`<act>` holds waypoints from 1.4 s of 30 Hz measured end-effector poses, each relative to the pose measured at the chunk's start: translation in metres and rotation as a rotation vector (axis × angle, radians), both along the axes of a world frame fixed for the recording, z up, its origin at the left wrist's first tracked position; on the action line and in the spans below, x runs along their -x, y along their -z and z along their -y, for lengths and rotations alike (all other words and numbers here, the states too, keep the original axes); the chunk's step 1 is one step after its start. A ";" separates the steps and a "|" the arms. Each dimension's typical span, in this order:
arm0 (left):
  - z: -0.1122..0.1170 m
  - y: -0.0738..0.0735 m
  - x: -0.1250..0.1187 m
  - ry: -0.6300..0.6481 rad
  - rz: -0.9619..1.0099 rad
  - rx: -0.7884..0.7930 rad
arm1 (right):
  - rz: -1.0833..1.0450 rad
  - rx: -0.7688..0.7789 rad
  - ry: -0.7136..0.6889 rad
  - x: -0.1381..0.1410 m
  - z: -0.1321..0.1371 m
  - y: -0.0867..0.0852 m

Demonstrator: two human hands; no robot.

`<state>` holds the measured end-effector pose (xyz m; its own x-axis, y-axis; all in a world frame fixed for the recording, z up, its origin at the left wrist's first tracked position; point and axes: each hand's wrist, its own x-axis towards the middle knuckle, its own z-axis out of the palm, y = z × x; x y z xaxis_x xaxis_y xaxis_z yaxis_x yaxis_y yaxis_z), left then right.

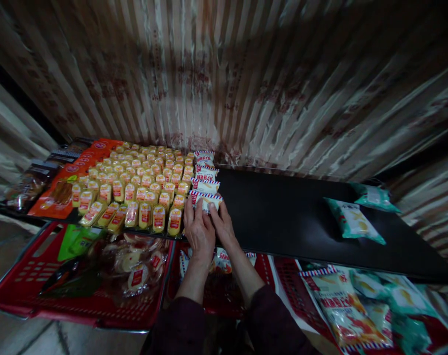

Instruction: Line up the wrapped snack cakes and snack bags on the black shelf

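Observation:
My left hand (200, 231) and my right hand (224, 224) are close together at the front of a black shelf. Between them they grip a small snack packet (206, 201) with a red, white and blue striped edge, fingers along its near side and ends. Behind it stand several matching packets (205, 173) in a row running back to the wall. Directly left of that row are many small yellow wrapped cakes (144, 182) in tight rows, with red and white labels. Part of the held packet is hidden under my fingers.
On the black shelf (276, 212), two green-and-white packets (355, 221) lie at the right. Orange packs (66, 185) and dark bags (35, 177) fill its left end. Below are red baskets (79, 313) of snacks, including large striped bags (338, 305). Corrugated sheeting (224, 74) rises behind.

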<state>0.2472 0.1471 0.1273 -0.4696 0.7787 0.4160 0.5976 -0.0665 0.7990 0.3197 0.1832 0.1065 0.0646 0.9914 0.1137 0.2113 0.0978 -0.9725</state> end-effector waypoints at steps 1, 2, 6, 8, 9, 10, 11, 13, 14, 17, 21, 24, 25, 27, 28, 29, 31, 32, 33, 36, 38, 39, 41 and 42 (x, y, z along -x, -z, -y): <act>-0.001 0.001 0.000 -0.004 -0.009 0.009 | -0.016 0.004 -0.008 0.001 -0.001 -0.001; -0.002 0.002 -0.001 -0.007 -0.014 0.017 | -0.033 0.008 -0.014 0.002 -0.002 -0.001; -0.005 0.006 -0.001 -0.005 -0.005 0.022 | -0.075 0.041 -0.037 0.005 -0.007 0.002; -0.008 0.008 0.000 0.002 0.005 0.006 | -0.073 0.052 -0.042 0.006 -0.010 0.005; -0.009 0.008 0.001 0.006 0.007 -0.002 | -0.068 0.052 -0.042 0.006 -0.012 0.006; -0.010 0.008 0.002 0.010 0.007 -0.011 | -0.060 0.050 -0.039 0.007 -0.013 0.007; -0.012 0.008 0.002 0.013 0.003 -0.020 | -0.049 0.049 -0.037 0.007 -0.015 0.008; -0.013 0.008 0.003 0.009 -0.012 -0.028 | -0.028 0.050 -0.033 0.008 -0.017 0.007; -0.013 0.008 0.003 0.006 -0.024 -0.028 | -0.017 0.052 -0.031 0.008 -0.018 0.006; -0.014 0.009 0.004 0.006 -0.052 -0.025 | 0.019 0.054 -0.030 0.008 -0.021 0.003; -0.018 0.013 0.005 0.017 -0.044 -0.039 | 0.059 0.038 -0.024 0.008 -0.025 0.003; -0.021 0.017 0.007 0.026 -0.036 -0.048 | 0.087 0.029 -0.008 0.009 -0.029 0.005; -0.022 0.018 0.007 0.029 -0.037 -0.048 | 0.095 0.023 -0.004 0.009 -0.030 0.005; -0.023 0.019 0.008 0.032 -0.042 -0.043 | 0.104 0.006 -0.005 0.009 -0.031 0.006; -0.024 0.019 0.008 0.032 -0.044 -0.041 | 0.105 0.001 -0.005 0.009 -0.031 0.006; -0.024 0.018 0.009 0.030 -0.043 -0.042 | 0.104 0.000 -0.005 0.009 -0.032 0.006; -0.024 0.017 0.009 0.022 -0.041 -0.050 | 0.100 0.013 -0.011 0.009 -0.031 0.004; -0.024 0.017 0.009 0.017 -0.040 -0.055 | 0.096 0.022 -0.014 0.009 -0.031 0.004; -0.024 0.017 0.009 0.014 -0.040 -0.060 | 0.093 0.031 -0.016 0.009 -0.030 0.003; -0.023 0.016 0.008 0.009 -0.050 -0.084 | 0.087 0.053 -0.011 0.008 -0.027 0.000; -0.023 0.016 0.008 -0.001 -0.063 -0.105 | 0.097 0.072 0.002 0.007 -0.024 0.000; -0.023 0.016 0.007 -0.010 -0.069 -0.115 | 0.108 0.080 0.005 0.006 -0.021 -0.001; -0.021 0.015 0.006 -0.030 -0.080 -0.128 | 0.140 0.079 0.013 0.005 -0.015 -0.001; -0.020 0.015 0.006 -0.035 -0.084 -0.134 | 0.159 0.067 0.020 0.005 -0.011 -0.001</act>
<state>0.2411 0.1668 0.1126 -0.4546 0.6974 0.5540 0.6655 -0.1474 0.7317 0.3143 0.1944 0.1075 0.0707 0.9958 0.0576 0.3645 0.0280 -0.9308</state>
